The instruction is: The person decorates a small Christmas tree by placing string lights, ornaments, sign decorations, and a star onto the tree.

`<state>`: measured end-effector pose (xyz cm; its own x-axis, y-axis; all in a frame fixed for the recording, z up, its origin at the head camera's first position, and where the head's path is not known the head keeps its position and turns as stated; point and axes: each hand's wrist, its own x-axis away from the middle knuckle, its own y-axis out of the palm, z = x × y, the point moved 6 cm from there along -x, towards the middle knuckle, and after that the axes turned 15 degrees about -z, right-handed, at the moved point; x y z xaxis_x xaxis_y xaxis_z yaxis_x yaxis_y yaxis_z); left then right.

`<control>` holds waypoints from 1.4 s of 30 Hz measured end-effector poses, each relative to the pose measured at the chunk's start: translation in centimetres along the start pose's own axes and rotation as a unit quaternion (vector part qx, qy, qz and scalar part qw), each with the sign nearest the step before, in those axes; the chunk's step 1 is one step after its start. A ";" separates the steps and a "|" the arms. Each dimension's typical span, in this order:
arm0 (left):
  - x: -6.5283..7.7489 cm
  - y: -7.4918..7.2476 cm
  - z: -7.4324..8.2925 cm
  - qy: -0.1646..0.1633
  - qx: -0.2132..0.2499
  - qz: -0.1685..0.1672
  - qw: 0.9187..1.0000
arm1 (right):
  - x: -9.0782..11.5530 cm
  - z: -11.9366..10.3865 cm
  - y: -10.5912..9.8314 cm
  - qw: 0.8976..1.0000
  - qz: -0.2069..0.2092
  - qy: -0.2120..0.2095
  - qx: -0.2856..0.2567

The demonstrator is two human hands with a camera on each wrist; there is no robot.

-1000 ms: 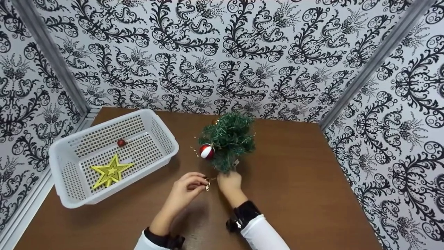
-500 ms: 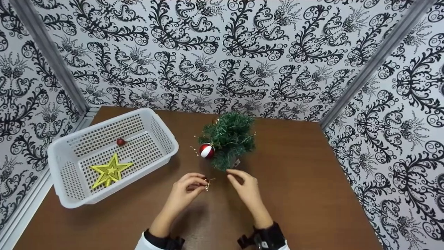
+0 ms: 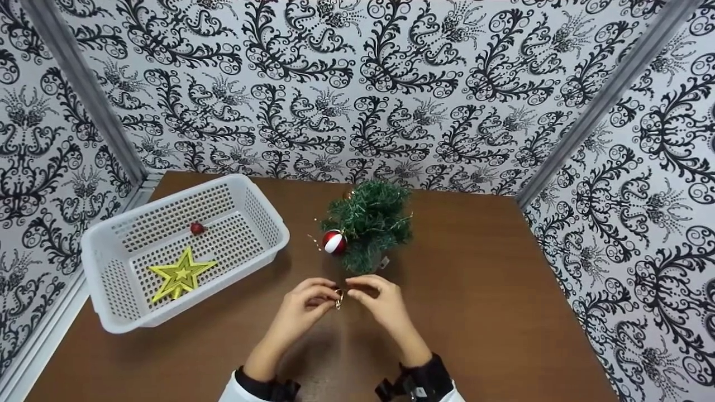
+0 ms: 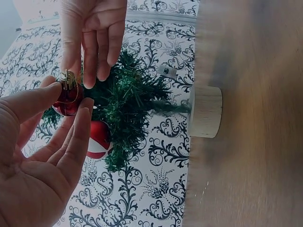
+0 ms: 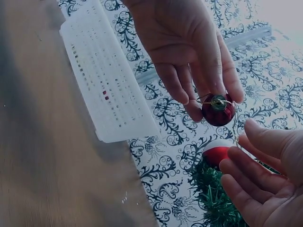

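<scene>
My left hand [image 3: 304,307] pinches a small shiny red bauble [image 4: 68,105] between thumb and fingertips. A gold cap tops the bauble, and a thin gold string hangs from it, seen in the right wrist view. Close by on the right, my right hand [image 3: 388,304] has thumb and forefinger apart at the string; whether they touch it is unclear. Just beyond both hands stands a small artificial Christmas tree [image 3: 371,220] on a round pale wooden base [image 4: 206,111]. A red and white striped bauble [image 3: 334,242] hangs on its left side.
At the left of the brown table [image 3: 475,290] sits a white perforated plastic basket [image 3: 240,181]. Inside lie a yellow star tree topper [image 3: 181,273] and a small red ball [image 3: 196,228]. Patterned wall panels [image 3: 357,84] enclose the back and sides.
My right hand has drawn back from the tree's lower front, then moved left to the bauble's string. The left hand has stayed almost still with the bauble.
</scene>
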<state>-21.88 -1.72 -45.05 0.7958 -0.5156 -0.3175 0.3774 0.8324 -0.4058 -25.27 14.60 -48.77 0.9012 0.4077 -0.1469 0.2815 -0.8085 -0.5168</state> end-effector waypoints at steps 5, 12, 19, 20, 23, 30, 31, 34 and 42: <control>-0.1 0.1 0.1 0.001 -0.005 0.000 1.000 | 0.0 0.0 0.2 1.000 -0.003 0.011 0.008; -0.3 0.4 -0.1 0.001 -0.014 -0.002 1.000 | 0.3 -2.0 -0.1 0.999 -0.012 0.037 -0.024; -0.5 0.6 0.0 0.005 -0.027 0.005 1.000 | 0.6 -2.5 -0.3 0.999 0.004 0.046 -0.016; -0.5 0.7 -0.4 0.003 -0.026 0.009 1.000 | 0.5 -2.0 -0.2 0.999 0.008 0.046 -0.017; -0.6 1.1 -2.1 -0.013 -0.015 0.020 1.000 | 0.3 -0.5 -0.1 0.999 0.022 0.042 -0.013; -0.4 1.7 -5.2 -0.084 0.038 0.035 0.995 | 0.5 -0.2 -1.0 0.998 0.063 0.025 -0.003; -0.3 1.6 -5.3 -0.087 0.038 0.037 0.995 | 0.6 -0.3 -1.1 0.997 0.068 0.021 0.002; -0.3 1.7 -5.5 -0.090 0.026 0.035 0.995 | 0.6 -0.7 -1.4 0.997 0.075 0.012 0.013; -0.8 2.0 -5.1 -0.090 -0.020 0.030 0.995 | 0.5 -1.6 -2.0 0.996 0.069 -0.002 0.050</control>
<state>-24.14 -0.69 -50.00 0.8891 -0.4185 -0.1854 0.3109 0.8495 -0.4262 -24.82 15.74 -46.48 0.9277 0.2981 -0.2248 0.1218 -0.8109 -0.5724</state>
